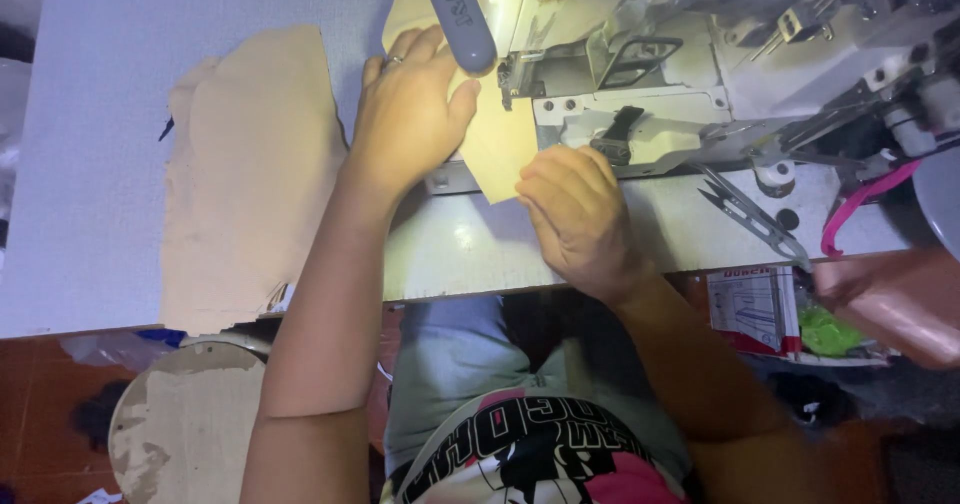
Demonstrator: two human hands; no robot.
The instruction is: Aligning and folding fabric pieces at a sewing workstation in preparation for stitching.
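Pressing flat, open-palmed, left hand (410, 114) on tan fabric piece (500, 144) beside sewing machine (640, 84); right hand (575, 214), fingers curled, pinching its near edge.

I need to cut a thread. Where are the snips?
In the head view, the snips lie on the table's right side, just right of the right hand, below the sewing machine.

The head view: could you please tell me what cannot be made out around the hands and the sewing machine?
- Needle: hidden behind the sewing machine head.
- Tan piece: its middle is covered by the left hand.
- Right hand: fingertips curled under, grip unclear.
- Machine's top: cut off by the frame edge.
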